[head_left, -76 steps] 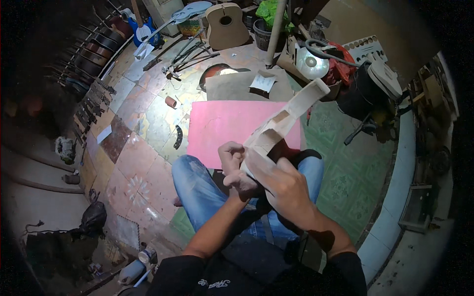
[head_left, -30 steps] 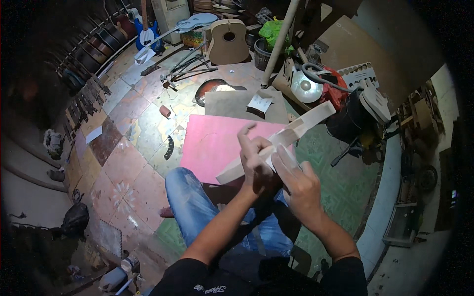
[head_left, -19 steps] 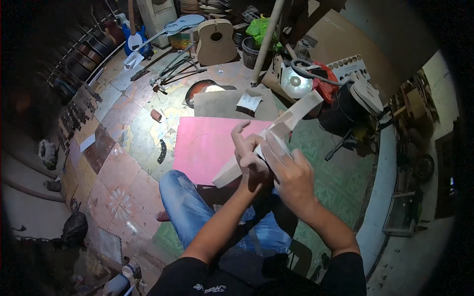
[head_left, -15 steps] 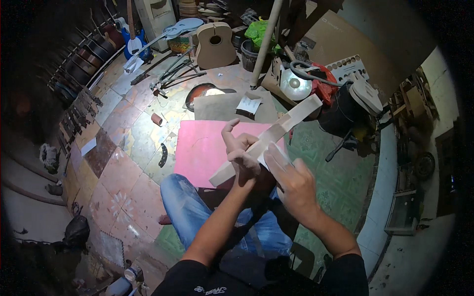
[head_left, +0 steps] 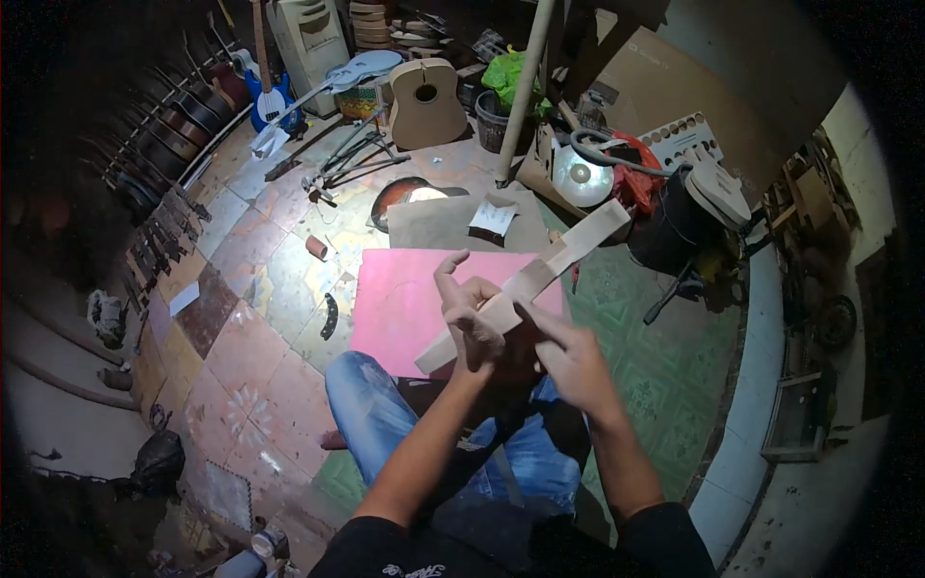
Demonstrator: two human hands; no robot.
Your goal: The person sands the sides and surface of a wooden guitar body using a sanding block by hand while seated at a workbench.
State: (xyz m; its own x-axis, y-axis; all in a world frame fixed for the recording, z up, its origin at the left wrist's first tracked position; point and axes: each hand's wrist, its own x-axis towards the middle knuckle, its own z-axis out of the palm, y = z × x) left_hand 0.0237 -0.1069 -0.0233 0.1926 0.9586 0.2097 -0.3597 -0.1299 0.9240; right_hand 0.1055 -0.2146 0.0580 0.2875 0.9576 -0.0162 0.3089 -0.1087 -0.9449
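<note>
The tiled floor [head_left: 236,371], pinkish at left and green at right, is brightest mid-room. Guitars [head_left: 179,129] line the dim far left; a pale wall [head_left: 858,144] stands at right.

We see a pale cream wooden piece [head_left: 528,281] and a plain pink sheet [head_left: 393,301]. Right, green floor tiles [head_left: 665,323] carry a tone-on-tone diamond pattern; left, dusty pink tiles [head_left: 226,352] bear a white flower motif. Near us are faded blue jeans [head_left: 364,397]; far off, we notice a blue electric guitar [head_left: 261,118] with a white pickguard [head_left: 274,100], and a bright green plastic bag [head_left: 505,77].
</note>
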